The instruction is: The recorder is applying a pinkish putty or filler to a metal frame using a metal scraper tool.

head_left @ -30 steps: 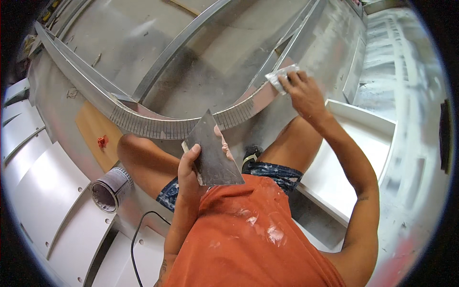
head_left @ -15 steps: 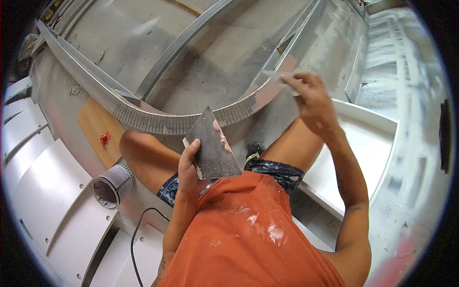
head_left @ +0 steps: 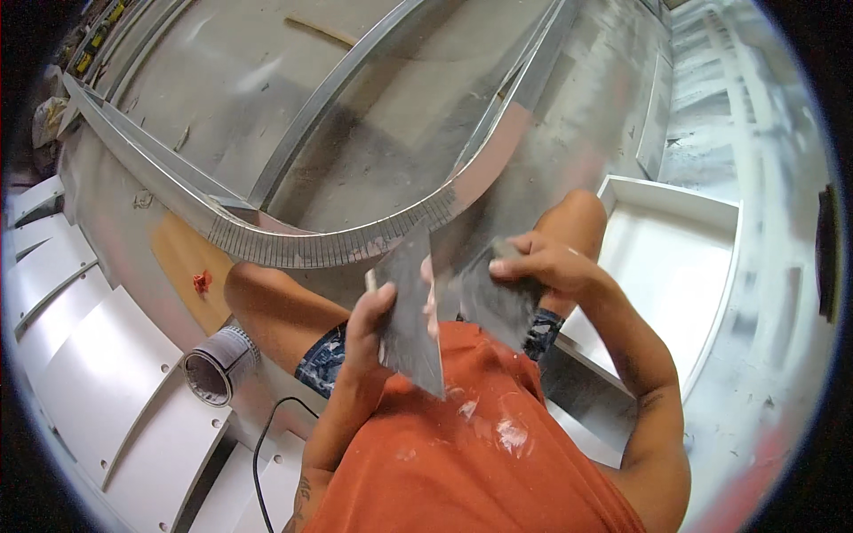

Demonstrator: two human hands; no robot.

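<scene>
My left hand (head_left: pixel 362 336) is closed on a wide metal filler spreader (head_left: pixel 407 311), tilted upright over my lap. A strip of pink filler (head_left: pixel 430 298) sticks to its right edge. My right hand (head_left: pixel 558 266) grips a second flat spreader (head_left: pixel 491 302), smeared by motion, its blade pointing down just right of the first one. Whether the two blades touch, I cannot tell. Beyond my hands a curved metal frame (head_left: pixel 302 250) bends round my knees, with many cross slots along its curve. Smooth pink filler (head_left: pixel 493 160) coats its right part.
At the right lies a white open tray-like box (head_left: pixel 675 209). Curved white panels (head_left: pixel 98 355) fill the left side, beside a rolled abrasive sheet (head_left: pixel 222 364). A wooden board (head_left: pixel 182 258) bears a red scrap (head_left: pixel 203 282). A black cable (head_left: pixel 259 453) runs near my left arm.
My right hand has come down and left from the frame's right side to beside the left spreader. The left spreader has dropped slightly and turned more edge-on.
</scene>
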